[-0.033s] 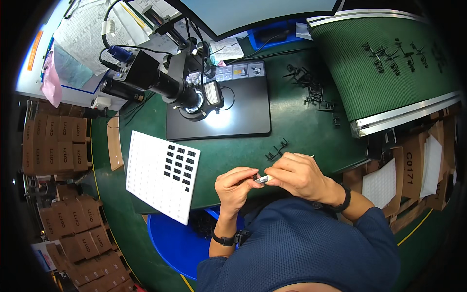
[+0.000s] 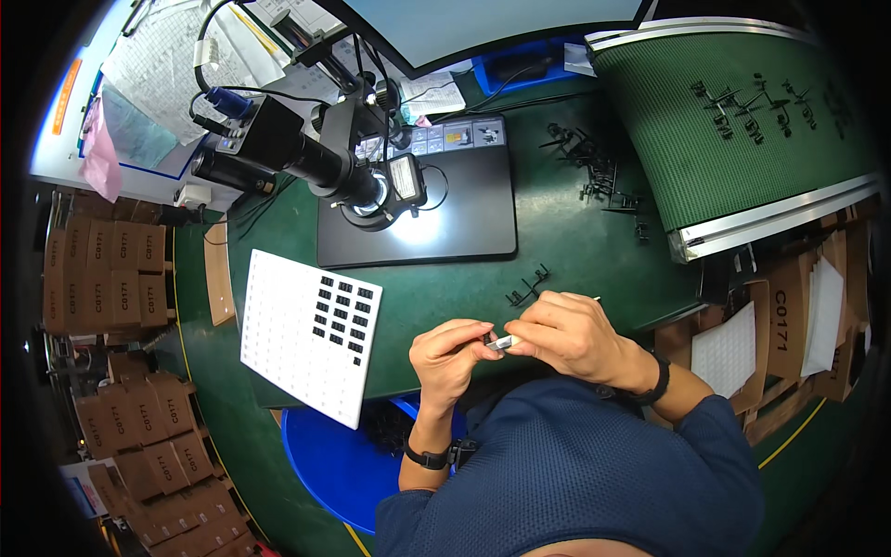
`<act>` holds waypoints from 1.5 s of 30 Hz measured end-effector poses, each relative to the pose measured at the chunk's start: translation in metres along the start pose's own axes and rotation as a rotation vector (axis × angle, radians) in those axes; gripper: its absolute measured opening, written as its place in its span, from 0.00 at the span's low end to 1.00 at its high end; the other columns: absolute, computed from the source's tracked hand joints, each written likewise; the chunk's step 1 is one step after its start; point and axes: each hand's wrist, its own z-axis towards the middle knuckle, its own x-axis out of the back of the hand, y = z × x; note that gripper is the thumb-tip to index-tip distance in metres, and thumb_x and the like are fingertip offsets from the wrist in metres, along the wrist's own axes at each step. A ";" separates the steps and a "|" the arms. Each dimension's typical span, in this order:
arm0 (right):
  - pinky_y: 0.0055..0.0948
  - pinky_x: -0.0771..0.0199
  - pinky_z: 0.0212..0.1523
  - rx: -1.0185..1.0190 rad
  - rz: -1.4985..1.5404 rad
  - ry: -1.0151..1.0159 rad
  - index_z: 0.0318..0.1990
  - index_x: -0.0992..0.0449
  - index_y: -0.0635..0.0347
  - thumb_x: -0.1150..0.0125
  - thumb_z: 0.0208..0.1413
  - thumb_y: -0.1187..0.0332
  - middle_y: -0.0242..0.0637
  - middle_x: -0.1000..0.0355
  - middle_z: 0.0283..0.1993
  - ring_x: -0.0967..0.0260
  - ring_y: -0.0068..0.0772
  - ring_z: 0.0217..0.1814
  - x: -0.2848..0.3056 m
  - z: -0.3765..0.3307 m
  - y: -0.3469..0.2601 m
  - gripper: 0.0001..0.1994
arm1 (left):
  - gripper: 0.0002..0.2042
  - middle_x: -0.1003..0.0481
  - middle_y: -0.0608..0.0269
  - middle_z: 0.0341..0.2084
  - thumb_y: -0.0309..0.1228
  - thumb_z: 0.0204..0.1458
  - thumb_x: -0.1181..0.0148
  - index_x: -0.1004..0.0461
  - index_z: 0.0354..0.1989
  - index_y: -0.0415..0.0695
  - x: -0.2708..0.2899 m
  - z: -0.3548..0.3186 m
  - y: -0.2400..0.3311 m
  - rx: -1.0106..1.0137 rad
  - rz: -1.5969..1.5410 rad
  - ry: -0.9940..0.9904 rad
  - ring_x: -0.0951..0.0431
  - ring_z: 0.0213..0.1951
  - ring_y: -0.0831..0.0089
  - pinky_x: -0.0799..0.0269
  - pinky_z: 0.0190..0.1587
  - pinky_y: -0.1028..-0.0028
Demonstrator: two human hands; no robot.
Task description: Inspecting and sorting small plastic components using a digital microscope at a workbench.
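Observation:
My left hand is closed in a pinch on a small black part, mostly covered by the fingertips. Facing it, my right hand grips a slim tool with a flat, pale metallic end, which meets the black part; its exact kind is unclear. Just beyond the right hand, a branched black plastic runner lies on the green table. To the left rests a white tray, with several small black parts in rows on its right side.
A microscope stands over a black base plate. More black runners are heaped at the right, beside a green conveyor belt. A blue bin holding dark pieces sits below the table's front edge. Cartons are stacked at left.

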 end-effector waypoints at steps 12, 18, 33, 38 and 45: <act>0.30 0.31 0.29 0.017 -0.036 0.033 0.39 0.17 0.59 0.28 0.56 0.62 0.28 0.27 0.31 0.30 0.28 0.30 -0.006 -0.002 0.001 0.11 | 0.09 0.17 0.48 0.33 0.21 0.54 0.26 0.17 0.41 0.30 -0.003 -0.005 -0.008 -0.085 0.020 0.032 0.15 0.30 0.67 0.16 0.32 0.73; 0.30 0.31 0.29 0.046 -0.182 0.165 0.40 0.17 0.59 0.28 0.55 0.61 0.28 0.25 0.33 0.29 0.29 0.30 -0.011 -0.003 0.005 0.12 | 0.10 0.18 0.50 0.32 0.22 0.56 0.27 0.18 0.44 0.31 -0.005 -0.005 -0.017 0.085 -0.284 0.109 0.16 0.29 0.65 0.17 0.32 0.70; 0.34 0.26 0.30 -0.162 -0.104 0.124 0.39 0.17 0.63 0.25 0.53 0.68 0.34 0.24 0.31 0.27 0.35 0.30 -0.017 -0.037 0.028 0.10 | 0.17 0.18 0.46 0.41 0.29 0.49 0.22 0.14 0.46 0.35 0.065 0.122 -0.088 0.009 0.702 0.479 0.17 0.43 0.59 0.24 0.52 0.65; 0.33 0.25 0.31 -0.223 -0.141 0.130 0.39 0.17 0.63 0.25 0.52 0.68 0.35 0.24 0.32 0.27 0.36 0.31 -0.010 -0.048 0.029 0.10 | 0.13 0.14 0.49 0.32 0.24 0.48 0.24 0.14 0.41 0.32 0.064 0.131 -0.086 -0.030 0.609 0.504 0.15 0.34 0.66 0.23 0.46 0.68; 0.34 0.24 0.33 -0.237 -0.122 0.128 0.40 0.17 0.62 0.25 0.53 0.68 0.35 0.23 0.32 0.25 0.37 0.32 -0.010 -0.056 0.027 0.10 | 0.16 0.16 0.49 0.31 0.29 0.44 0.19 0.18 0.34 0.32 0.088 0.138 -0.111 0.008 0.670 0.485 0.18 0.33 0.59 0.24 0.42 0.62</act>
